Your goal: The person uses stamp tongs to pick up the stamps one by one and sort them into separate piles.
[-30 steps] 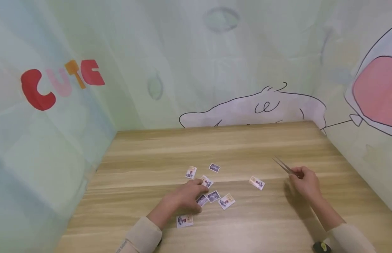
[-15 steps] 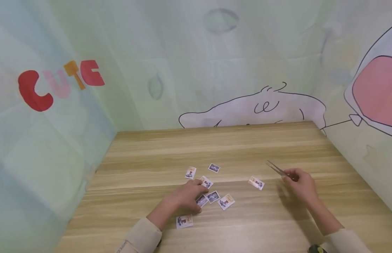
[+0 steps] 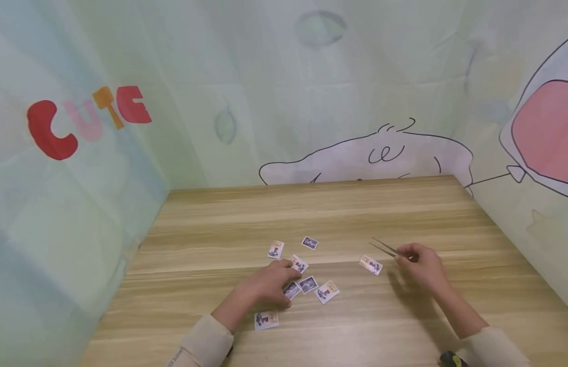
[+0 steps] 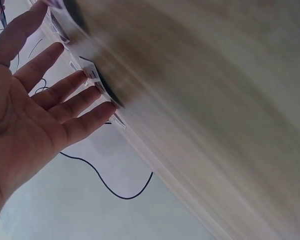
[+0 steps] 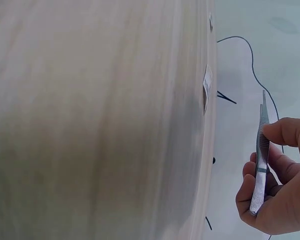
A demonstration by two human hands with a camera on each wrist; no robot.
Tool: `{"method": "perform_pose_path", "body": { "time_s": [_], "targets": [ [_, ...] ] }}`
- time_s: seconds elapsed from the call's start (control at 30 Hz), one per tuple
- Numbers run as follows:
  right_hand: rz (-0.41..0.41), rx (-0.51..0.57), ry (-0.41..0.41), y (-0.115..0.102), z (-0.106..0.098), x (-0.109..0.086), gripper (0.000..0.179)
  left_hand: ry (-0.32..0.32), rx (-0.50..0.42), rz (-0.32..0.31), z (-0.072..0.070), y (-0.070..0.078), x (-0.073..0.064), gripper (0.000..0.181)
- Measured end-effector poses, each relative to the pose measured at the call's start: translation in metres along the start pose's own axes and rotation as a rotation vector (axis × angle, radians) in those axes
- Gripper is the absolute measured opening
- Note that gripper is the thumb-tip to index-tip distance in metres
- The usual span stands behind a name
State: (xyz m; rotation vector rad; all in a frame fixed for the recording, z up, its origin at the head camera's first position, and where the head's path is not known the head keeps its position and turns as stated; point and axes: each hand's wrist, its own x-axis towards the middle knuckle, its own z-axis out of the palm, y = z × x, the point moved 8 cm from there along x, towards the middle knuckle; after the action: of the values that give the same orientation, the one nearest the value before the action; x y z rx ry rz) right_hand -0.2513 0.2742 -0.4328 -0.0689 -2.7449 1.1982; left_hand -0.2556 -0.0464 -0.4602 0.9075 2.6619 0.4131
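My right hand (image 3: 425, 267) pinches metal tweezers (image 3: 385, 247) above the table, their tips apart with nothing between them. Just below and left of the tips lies a small stamp-like picture paper (image 3: 371, 265). In the right wrist view, thumb and fingers hold the ridged body of the tweezers (image 5: 261, 165), and a slightly curled paper (image 5: 207, 85) shows beyond. My left hand (image 3: 271, 284) rests low among the other papers, its fingers fairly straight and spread in the left wrist view. Its fingertips are at a colourful paper (image 3: 299, 264) and a dark one (image 3: 291, 290), each partly hidden.
Around the left hand lie several more papers: a colourful one (image 3: 275, 250) and a dark one (image 3: 309, 243) behind, another dark one (image 3: 308, 285) and a colourful one (image 3: 327, 292) to its right, and one (image 3: 266, 319) in front. Printed curtains (image 3: 247, 102) border the wooden table (image 3: 210, 219).
My right hand has moved left with the tweezers, bringing the tips over beside the separate paper on the right. The left hand and the papers have stayed in place.
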Motion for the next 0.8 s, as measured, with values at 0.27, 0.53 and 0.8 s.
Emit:
{"method": "perform_pose_path", "body": {
  "time_s": [0.27,0.53,0.8],
  "targets": [
    [0.004,0.035,-0.029,-0.004,0.007,0.001,0.022,-0.01,-0.007,-0.007,0.0,0.0,-0.001,0.067],
    [-0.015,0.055,-0.056,-0.009,0.016,0.002,0.021,-0.009,0.0,-0.003,-0.002,0.0,-0.001,0.066],
    [-0.061,0.041,-0.058,-0.016,0.023,0.003,0.019,-0.01,-0.012,-0.015,-0.003,0.002,-0.003,0.066]
  ]
}}
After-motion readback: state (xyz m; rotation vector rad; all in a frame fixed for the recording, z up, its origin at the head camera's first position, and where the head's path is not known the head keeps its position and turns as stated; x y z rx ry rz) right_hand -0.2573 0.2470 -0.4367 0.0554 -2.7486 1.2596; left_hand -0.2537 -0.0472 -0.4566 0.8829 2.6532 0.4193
